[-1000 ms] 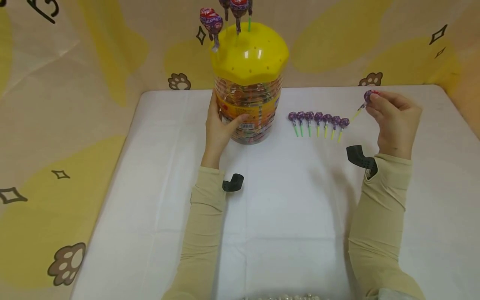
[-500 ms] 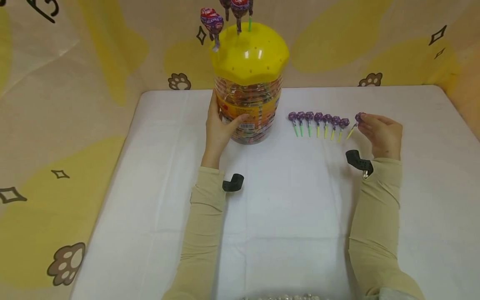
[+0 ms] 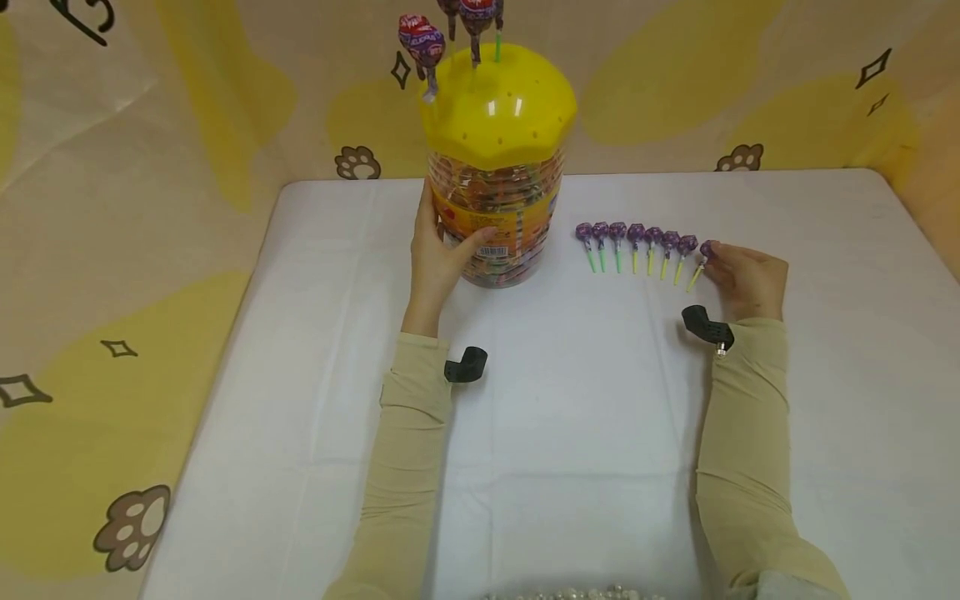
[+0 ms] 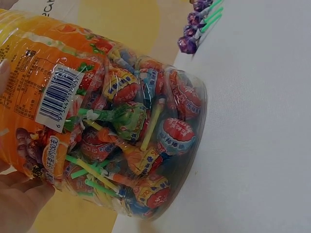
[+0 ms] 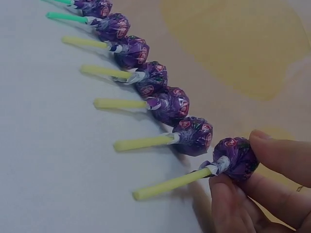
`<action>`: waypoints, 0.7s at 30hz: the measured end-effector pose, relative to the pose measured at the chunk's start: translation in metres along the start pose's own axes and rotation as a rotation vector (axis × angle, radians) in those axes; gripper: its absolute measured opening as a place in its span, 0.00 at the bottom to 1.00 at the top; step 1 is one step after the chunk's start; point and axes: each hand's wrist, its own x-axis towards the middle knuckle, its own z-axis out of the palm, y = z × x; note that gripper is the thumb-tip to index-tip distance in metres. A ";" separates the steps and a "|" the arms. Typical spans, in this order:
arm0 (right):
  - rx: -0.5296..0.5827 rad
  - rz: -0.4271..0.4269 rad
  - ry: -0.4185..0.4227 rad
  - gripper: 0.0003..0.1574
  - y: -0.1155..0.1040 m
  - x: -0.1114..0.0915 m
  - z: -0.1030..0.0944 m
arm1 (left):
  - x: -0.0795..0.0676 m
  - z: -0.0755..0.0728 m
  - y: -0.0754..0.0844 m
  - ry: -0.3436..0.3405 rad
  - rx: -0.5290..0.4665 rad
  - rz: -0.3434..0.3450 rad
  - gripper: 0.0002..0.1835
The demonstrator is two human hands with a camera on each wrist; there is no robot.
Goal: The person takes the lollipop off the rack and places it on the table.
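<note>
My left hand (image 3: 438,262) grips the side of a clear ribbed jar (image 3: 498,200), its thumb over the orange label. Wrapped lollipops fill the jar, as the left wrist view shows. A yellow domed lid (image 3: 501,108) tops it, with several lollipops (image 3: 427,46) stuck upright in the lid. To the right, my right hand (image 3: 748,279) pinches the purple-wrapped head of a lollipop (image 5: 235,158) with a yellow stick, at the right end of a row. Along that row lie several purple lollipops (image 3: 636,236), heads away from me, some with green sticks, others yellow.
A white cloth-covered table (image 3: 570,400) lies under everything. Behind it hangs a beige and yellow printed backdrop (image 3: 660,108). At the near edge a strip of small shiny beads (image 3: 577,595) shows.
My right hand has come left and down with the pinched lollipop, from out at the right to the right end of the row. My left hand stays on the jar.
</note>
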 end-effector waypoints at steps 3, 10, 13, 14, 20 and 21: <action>-0.032 -0.026 0.029 0.09 0.002 0.002 0.000 | 0.000 0.000 0.001 0.002 0.003 -0.004 0.53; -0.153 -0.061 0.084 0.08 0.005 0.004 0.001 | 0.000 0.000 0.001 0.001 -0.003 -0.007 0.53; -0.186 -0.080 0.093 0.10 0.005 0.003 0.002 | 0.000 0.000 0.001 0.002 -0.002 -0.003 0.53; -0.187 -0.087 0.096 0.12 0.005 0.003 0.003 | 0.000 0.000 0.000 0.002 -0.002 -0.002 0.53; -0.217 -0.118 0.109 0.17 0.005 0.001 0.006 | 0.000 0.000 0.001 0.002 -0.016 0.006 0.53; -0.224 -0.122 0.110 0.18 0.005 0.001 0.006 | 0.000 0.000 0.001 0.002 -0.017 0.007 0.53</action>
